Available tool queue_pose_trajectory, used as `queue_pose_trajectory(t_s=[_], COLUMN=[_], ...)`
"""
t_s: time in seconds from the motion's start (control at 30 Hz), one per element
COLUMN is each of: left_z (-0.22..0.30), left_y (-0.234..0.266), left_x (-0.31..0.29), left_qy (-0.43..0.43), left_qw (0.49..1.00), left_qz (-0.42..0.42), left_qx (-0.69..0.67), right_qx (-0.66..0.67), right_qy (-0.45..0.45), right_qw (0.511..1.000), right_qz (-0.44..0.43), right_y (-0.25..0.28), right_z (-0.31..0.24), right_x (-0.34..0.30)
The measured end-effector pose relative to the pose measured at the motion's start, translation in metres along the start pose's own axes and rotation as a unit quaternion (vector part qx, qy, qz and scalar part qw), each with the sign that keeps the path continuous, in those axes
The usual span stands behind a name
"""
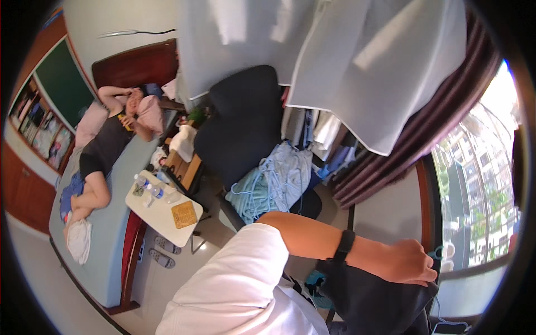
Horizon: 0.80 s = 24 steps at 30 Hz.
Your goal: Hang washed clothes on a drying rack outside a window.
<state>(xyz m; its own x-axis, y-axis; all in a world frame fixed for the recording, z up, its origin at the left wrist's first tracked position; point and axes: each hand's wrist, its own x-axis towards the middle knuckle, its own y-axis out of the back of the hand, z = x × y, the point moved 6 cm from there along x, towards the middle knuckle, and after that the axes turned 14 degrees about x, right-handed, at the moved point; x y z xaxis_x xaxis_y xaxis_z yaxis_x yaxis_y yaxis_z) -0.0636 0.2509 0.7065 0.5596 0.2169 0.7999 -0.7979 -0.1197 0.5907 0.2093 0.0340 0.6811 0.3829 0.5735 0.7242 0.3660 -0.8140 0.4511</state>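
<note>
My left hand, at the lower right beside the window, is closed on the upper edge of a dark grey cloth that hangs below it. A black band circles that wrist, and a white sleeve covers the upper arm. Just past the knuckles a small teal loop shows; whether the fingers touch it I cannot tell. I do not see my right hand.
A black office chair carries a heap of light blue clothes. A small white table holds bottles. Another person lies on a bed at left. Slippers lie on the floor. Pale curtains hang ahead.
</note>
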Motion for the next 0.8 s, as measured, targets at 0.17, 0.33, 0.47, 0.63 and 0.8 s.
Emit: queue_pose_trajectory(t_s=[0.17,0.33,0.47,0.63,0.8], left_z=[-0.004,-0.013,-0.007,0.004,0.024], left_y=[0.004,-0.001,-0.006,-0.002,0.0], left_x=[-0.003,-0.02,-0.019,0.001,-0.014], left_qy=[-0.012,-0.093,-0.107,-0.143,-0.248], left_qw=[0.998,0.995,0.994,0.986,0.968], left_qz=[0.041,0.001,-0.006,0.02,0.04], left_qx=[-0.037,0.025,0.012,-0.086,-0.024], right_qx=[-0.098,0.047,0.049,0.095,0.138], right_qy=[-0.001,-0.094,-0.133,-0.155,-0.175], right_qw=[0.984,0.976,0.966,0.983,0.974], right_qz=[-0.145,-0.191,-0.214,-0.012,0.035], right_y=[-0.011,-0.055,-0.05,-0.021,-0.017], right_z=[0.025,-0.055,-0.062,-0.049,-0.039], right_x=[-0.02,0.008,-0.004,-0.018,-0.015])
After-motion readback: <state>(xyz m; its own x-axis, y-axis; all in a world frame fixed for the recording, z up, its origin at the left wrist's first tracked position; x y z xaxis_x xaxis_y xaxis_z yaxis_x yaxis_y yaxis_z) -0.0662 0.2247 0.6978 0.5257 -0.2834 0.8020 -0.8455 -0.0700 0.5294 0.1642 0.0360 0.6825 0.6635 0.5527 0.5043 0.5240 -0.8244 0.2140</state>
